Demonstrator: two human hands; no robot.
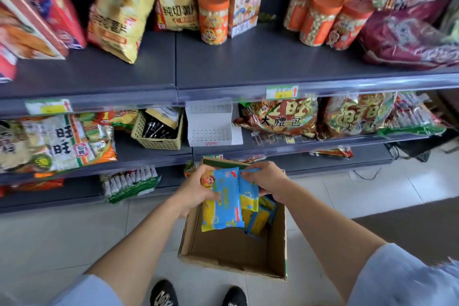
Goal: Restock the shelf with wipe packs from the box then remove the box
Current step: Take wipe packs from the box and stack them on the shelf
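Observation:
An open cardboard box [231,253] sits on the floor in front of the shelves. Above it my left hand [196,191] grips a blue-and-yellow wipe pack [223,201] by its left side. My right hand [265,179] pinches the top of a second wipe pack [248,196] just to the right of the first. Several more wipe packs [260,218] lie in the box's far right corner. On the middle shelf, a white perforated display stand [211,126] has nothing on it.
The grey top shelf [248,67] carries chip bags, orange-lidded jars and boxes along its back. A beige basket [159,129] and large snack bags fill the middle shelf. My black shoes [198,293] stand on the tiled floor just before the box.

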